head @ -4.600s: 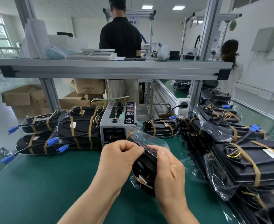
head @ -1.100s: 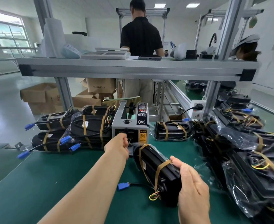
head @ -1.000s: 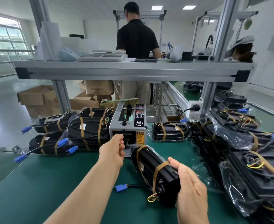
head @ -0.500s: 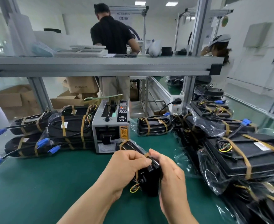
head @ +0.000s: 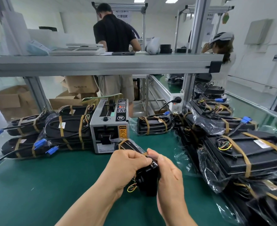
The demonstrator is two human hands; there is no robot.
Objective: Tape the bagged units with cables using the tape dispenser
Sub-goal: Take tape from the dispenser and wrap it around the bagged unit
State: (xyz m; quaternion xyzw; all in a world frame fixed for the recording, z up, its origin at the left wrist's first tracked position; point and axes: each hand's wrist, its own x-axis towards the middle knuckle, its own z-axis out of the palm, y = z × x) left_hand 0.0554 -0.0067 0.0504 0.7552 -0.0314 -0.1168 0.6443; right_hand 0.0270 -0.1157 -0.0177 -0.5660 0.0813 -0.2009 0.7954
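A black bagged unit (head: 146, 178) stands on end on the green mat (head: 36, 185) in front of me, with coloured wires hanging from its left side. My left hand (head: 126, 167) and my right hand (head: 168, 175) both grip its near end, fingertips pressed together on a brown tape strip across its top. One brown band wraps the unit's far end. The grey tape dispenser (head: 109, 126) sits just behind the unit, a short tape end at its mouth.
Taped units with blue connectors (head: 53, 136) are stacked left of the dispenser. One taped unit (head: 154, 125) lies right of it. More bagged units (head: 245, 154) are piled along the right. A metal shelf (head: 102, 64) crosses overhead; two people stand beyond.
My left hand left the dispenser's mouth and came back onto the unit. The unit went from lying slanted in my right hand to standing on end between both hands.
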